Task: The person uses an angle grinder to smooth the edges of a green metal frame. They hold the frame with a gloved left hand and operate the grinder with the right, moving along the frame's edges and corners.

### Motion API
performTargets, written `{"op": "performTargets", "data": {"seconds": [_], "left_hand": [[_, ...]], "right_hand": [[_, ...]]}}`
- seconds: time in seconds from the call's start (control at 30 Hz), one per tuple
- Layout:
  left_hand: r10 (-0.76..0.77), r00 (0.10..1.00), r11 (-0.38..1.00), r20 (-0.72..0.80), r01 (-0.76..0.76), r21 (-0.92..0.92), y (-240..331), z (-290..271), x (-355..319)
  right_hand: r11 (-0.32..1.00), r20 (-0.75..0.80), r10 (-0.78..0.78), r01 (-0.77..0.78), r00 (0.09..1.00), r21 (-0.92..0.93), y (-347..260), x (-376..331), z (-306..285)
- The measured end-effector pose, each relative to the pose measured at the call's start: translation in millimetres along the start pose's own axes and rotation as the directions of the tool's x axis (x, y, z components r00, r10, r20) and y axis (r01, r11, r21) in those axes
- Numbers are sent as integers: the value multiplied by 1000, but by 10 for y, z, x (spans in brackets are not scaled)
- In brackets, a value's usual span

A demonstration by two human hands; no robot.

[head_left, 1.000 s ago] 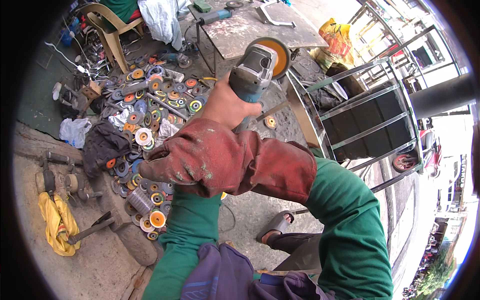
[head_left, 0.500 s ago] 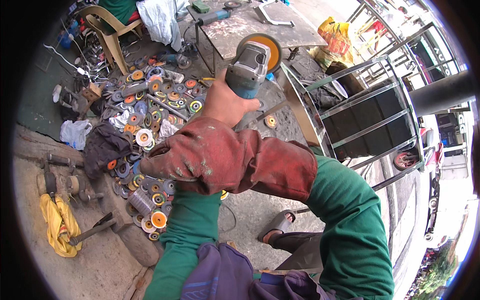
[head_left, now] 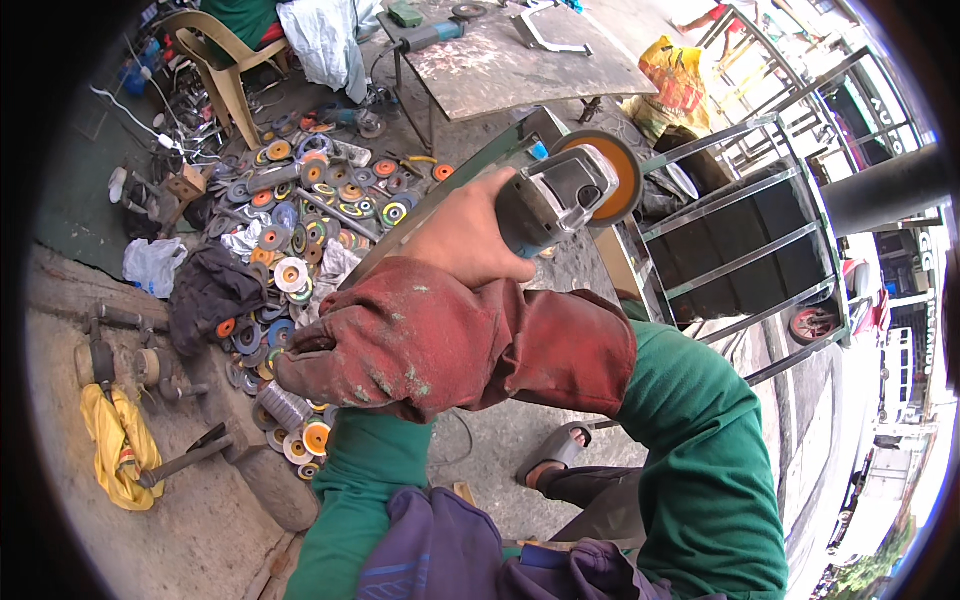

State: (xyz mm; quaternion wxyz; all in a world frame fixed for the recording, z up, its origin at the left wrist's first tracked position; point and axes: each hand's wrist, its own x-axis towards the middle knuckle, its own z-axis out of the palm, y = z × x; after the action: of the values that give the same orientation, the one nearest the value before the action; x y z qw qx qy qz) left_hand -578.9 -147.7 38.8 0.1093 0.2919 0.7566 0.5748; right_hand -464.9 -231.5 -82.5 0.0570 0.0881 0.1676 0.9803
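Observation:
My bare left hand (head_left: pixel 462 238) grips the grey and teal body of an angle grinder (head_left: pixel 550 200), whose orange-faced, dark-rimmed disc (head_left: pixel 622 180) points to the far right. My right hand (head_left: pixel 385 345), in a worn red leather glove, crosses over my left forearm. The glove looks curled. Its fingertips are hidden underneath, so whatever they close on does not show. A green metal bar (head_left: pixel 440 205) slants behind my left hand, its near end running out of sight by the glove. Beside the grinder, a metal frame (head_left: pixel 625 270) stands on the right.
Many worn grinding discs (head_left: pixel 300 230) cover the floor to the left. Behind stands a worktable (head_left: pixel 520 75) bearing another power tool (head_left: pixel 430 37). A barred metal frame (head_left: pixel 740 235) is on the right. A yellow cloth (head_left: pixel 118 450) lies on the concrete at left.
The angle grinder and my left hand have moved right and slightly nearer, the disc turning rightward. The green bar now shows behind my hand. My gloved hand has shifted slightly nearer.

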Motion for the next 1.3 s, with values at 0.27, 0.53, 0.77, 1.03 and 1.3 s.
{"op": "performTargets", "data": {"seconds": [0.27,0.53,0.77,1.03,1.3], "left_hand": [[-8,985,997,173,-5,77,109,43,-57],[-50,974,999,-219,49,-13,-124,51,42],[-157,893,983,-422,181,19,-228,-3,228],[-188,875,982,-446,178,-64,-160,49,275],[-231,897,972,-377,193,-136,-277,40,241]], "right_hand": [[998,278,22,-39,960,57,-24,155,-204],[994,278,-108,111,955,2,-174,254,-180],[977,6,-182,182,983,-110,-187,243,-313],[979,71,-29,43,997,-201,-296,292,-239],[971,125,99,-68,987,-228,-362,342,-211]]}}
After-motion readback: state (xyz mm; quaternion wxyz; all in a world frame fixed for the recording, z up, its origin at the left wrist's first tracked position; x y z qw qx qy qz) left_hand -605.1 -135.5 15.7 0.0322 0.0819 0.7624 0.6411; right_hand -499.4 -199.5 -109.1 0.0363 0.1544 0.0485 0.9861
